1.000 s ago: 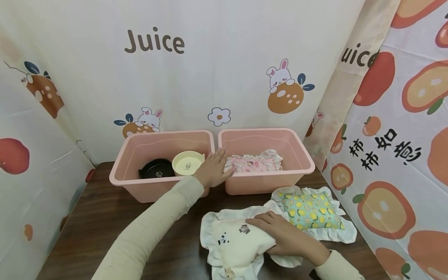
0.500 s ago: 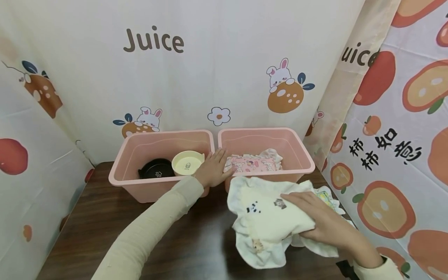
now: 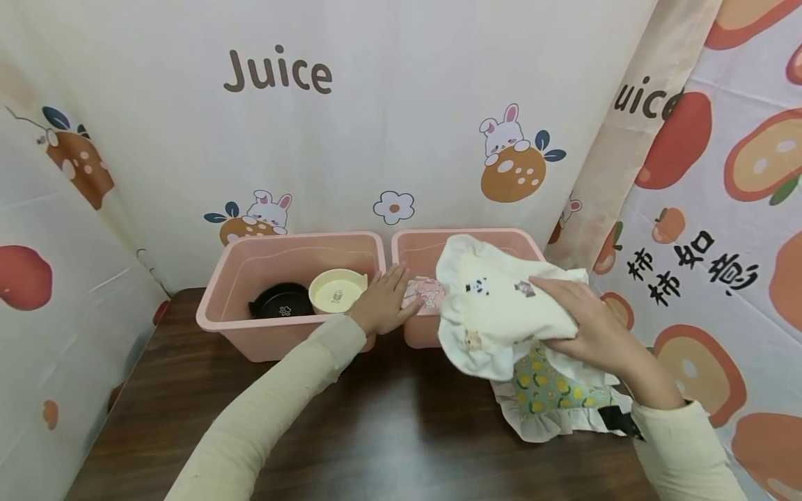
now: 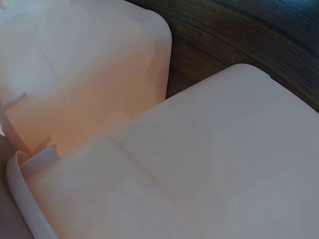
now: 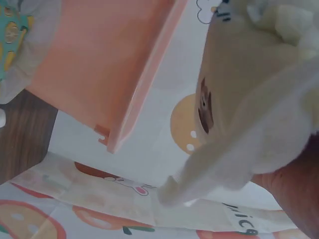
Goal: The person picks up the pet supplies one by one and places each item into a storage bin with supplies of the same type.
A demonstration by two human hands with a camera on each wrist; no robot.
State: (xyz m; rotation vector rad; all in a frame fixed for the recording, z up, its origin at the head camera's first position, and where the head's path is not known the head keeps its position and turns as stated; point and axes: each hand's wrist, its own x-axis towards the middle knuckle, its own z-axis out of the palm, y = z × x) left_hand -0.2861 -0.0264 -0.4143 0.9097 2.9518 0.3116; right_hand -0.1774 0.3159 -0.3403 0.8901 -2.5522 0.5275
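Note:
In the head view my right hand (image 3: 592, 325) grips a cream ruffled cushion (image 3: 498, 309) with small animal patches. It holds the cushion raised over the front rim of the right pink bin (image 3: 420, 335). The right wrist view has the cushion (image 5: 239, 99) close up beside the bin's side. My left hand (image 3: 383, 300) rests with fingers extended where the two bins meet, over the right edge of the left pink bin (image 3: 260, 341). Inside the right bin lies a pink patterned cushion (image 3: 429, 293), partly covered by the cream one. A lemon-print cushion (image 3: 551, 390) lies on the table below.
The left bin holds a black cat-eared bowl (image 3: 282, 300) and a pale yellow one (image 3: 338, 292). Both bins stand on a dark wooden table (image 3: 351, 431) against a printed curtain (image 3: 388, 125). Another printed curtain (image 3: 745, 278) borders the right side.
My right hand has lifted the cream cushion off the table and carried it up, right and forward to the right bin. My left hand has stayed in place.

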